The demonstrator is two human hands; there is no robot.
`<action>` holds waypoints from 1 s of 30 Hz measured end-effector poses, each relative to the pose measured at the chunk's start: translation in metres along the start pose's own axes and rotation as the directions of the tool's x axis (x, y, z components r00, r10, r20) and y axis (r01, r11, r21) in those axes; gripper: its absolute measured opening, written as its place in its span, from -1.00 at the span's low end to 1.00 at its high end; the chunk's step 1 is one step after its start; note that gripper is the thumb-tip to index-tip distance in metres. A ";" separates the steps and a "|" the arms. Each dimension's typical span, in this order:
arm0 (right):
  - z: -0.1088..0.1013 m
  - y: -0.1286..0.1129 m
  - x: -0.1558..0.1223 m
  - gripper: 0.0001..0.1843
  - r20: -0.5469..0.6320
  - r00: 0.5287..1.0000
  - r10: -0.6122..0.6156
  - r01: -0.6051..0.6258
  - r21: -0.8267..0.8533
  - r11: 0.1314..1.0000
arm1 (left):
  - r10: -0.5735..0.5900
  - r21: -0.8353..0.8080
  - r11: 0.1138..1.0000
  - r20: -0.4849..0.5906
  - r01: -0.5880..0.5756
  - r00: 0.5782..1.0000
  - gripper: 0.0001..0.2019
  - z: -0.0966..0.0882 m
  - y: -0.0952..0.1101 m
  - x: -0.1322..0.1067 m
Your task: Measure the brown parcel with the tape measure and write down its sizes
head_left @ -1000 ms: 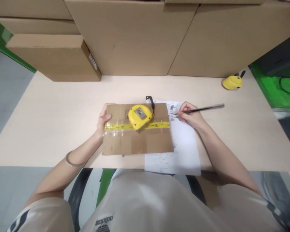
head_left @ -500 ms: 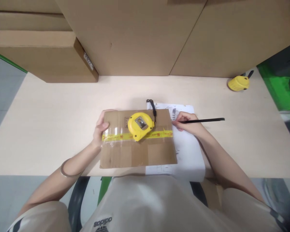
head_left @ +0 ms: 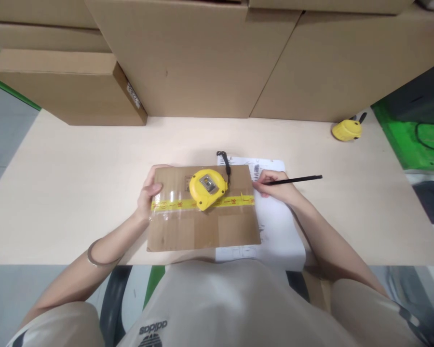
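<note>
A flat cardboard box (head_left: pixel 202 226) sealed with yellow tape lies on the table in front of me. A yellow tape measure (head_left: pixel 207 188) with a black strap rests on top of it. My left hand (head_left: pixel 149 193) grips the box's left edge, thumb on top. My right hand (head_left: pixel 277 187) pinches a black pen (head_left: pixel 296 180), its tip on a white printed sheet (head_left: pixel 278 226) that lies partly under the box's right side.
Large cardboard boxes (head_left: pixel 202 58) stand along the back of the pale table (head_left: pixel 75 183), a smaller one (head_left: pixel 75 91) at back left. A second yellow tape measure (head_left: pixel 346 130) sits at back right. A green mat (head_left: pixel 419 140) lies beyond the table's right end.
My right hand with the pen has slid down and left along the sheet, closer to the box's right edge. The left hand keeps its hold on the box.
</note>
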State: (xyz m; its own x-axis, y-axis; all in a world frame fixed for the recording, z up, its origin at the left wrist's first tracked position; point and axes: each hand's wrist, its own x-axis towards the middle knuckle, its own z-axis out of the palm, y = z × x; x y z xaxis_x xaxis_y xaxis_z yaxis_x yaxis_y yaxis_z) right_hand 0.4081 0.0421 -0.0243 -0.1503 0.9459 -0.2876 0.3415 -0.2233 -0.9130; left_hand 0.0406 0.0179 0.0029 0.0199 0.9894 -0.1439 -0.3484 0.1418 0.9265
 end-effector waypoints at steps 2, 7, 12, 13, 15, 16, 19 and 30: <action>0.000 -0.001 0.000 -0.53 0.003 1.000 0.000 0.000 0.002 1.000 | -0.001 0.003 1.000 -0.001 0.001 1.000 -0.55 0.000 -0.001 0.000; -0.001 -0.003 0.000 -0.54 -0.007 1.000 -0.004 0.004 0.005 1.000 | -0.016 -0.009 1.000 0.007 0.016 1.000 -0.55 -0.001 -0.001 0.000; 0.001 0.000 0.001 -0.52 -0.029 1.000 -0.008 0.008 -0.006 1.000 | 0.005 0.006 1.000 0.007 -0.005 1.000 -0.52 -0.003 -0.002 0.001; 0.002 0.001 0.001 -0.53 -0.073 0.997 -0.015 0.015 -0.004 1.000 | 0.010 0.011 1.000 0.005 -0.010 1.000 -0.53 -0.003 -0.002 0.001; 0.004 0.002 0.002 -0.53 -0.121 0.992 -0.027 0.026 -0.007 1.000 | 0.021 0.016 1.000 -0.002 -0.021 1.000 -0.54 -0.004 -0.003 0.001; 0.004 0.002 0.001 -0.52 -0.112 0.993 -0.033 0.031 -0.014 0.999 | 0.024 0.015 1.000 -0.006 -0.024 1.000 -0.54 -0.005 -0.003 0.000; 0.003 0.000 0.000 -0.47 -0.040 0.997 -0.060 0.058 -0.040 0.997 | 0.014 0.008 1.000 -0.025 -0.014 1.000 -0.52 -0.005 -0.004 -0.001; 0.009 0.005 0.001 -0.52 -0.284 0.953 -0.108 0.097 -0.052 0.994 | -0.011 0.025 1.000 0.002 0.011 1.000 -0.55 -0.010 -0.006 -0.002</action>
State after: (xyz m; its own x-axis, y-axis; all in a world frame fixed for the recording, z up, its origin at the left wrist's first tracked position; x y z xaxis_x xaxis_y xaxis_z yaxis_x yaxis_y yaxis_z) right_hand 0.4012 0.0401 -0.0318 0.0834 0.9921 -0.0936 0.3736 -0.1182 -0.9200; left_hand 0.0333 0.0152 -0.0064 0.0251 0.9879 -0.1533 -0.3243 0.1531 0.9335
